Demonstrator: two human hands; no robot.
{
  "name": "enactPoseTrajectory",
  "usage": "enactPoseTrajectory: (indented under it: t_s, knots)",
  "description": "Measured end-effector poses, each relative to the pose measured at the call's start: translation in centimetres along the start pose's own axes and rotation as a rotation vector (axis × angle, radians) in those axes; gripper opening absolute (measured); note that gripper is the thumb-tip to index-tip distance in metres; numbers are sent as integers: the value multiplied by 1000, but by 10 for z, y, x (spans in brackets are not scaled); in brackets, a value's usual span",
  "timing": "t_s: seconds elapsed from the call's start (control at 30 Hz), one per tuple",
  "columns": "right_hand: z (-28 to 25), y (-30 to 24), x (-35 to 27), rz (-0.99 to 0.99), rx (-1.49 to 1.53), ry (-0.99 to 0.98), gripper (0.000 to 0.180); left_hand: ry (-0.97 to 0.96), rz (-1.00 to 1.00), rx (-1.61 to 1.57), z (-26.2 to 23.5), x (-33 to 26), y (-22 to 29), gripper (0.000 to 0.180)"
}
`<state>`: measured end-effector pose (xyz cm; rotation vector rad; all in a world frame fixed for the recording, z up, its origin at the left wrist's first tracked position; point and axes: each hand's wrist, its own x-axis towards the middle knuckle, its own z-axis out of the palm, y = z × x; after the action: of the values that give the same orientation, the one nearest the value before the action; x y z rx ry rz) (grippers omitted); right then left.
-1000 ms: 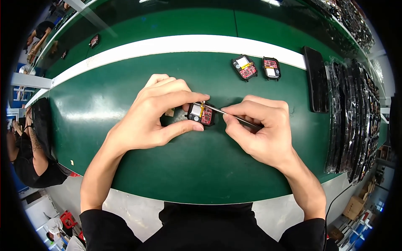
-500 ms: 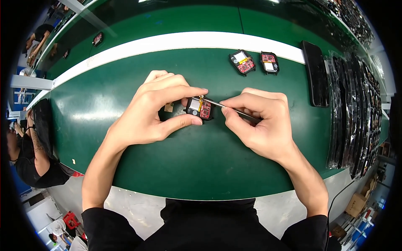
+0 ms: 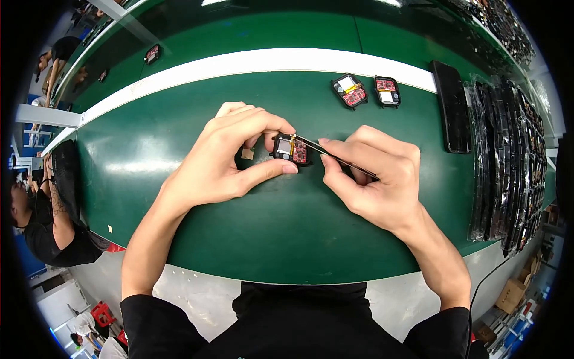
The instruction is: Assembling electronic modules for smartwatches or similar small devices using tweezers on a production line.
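Head view, frame centre: on a green worktop (image 3: pixel 287 239), the left hand (image 3: pixel 224 158) pinches a small black module with a red circuit board (image 3: pixel 292 149) between thumb and fingers, while the right hand (image 3: pixel 373 176) grips thin tweezers (image 3: pixel 335 157), tips touching the board's upper edge. A slip of the tweezers could scratch the exposed board or flick the module loose. Beyond, at upper right, lie two similar modules (image 3: pixel 365 91) and a row of dark flat panels (image 3: pixel 496 155).
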<state>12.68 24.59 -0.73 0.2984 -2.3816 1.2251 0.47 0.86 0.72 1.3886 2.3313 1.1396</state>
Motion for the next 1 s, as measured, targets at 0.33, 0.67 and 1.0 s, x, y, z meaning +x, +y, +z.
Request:
enactPoseTrajectory:
  t_s: [0.33, 0.67, 1.0]
  knots:
    - [-1, -1, 1, -23, -41, -14, 21, 17, 17, -17, 2, 2, -2, 43]
    - [1, -1, 1, 74, 78, -24, 15, -27, 32, -34, -5, 1, -10, 48]
    - [-8, -3, 4, 206, 193, -102, 11, -136, 60, -122, -15, 0, -16, 49]
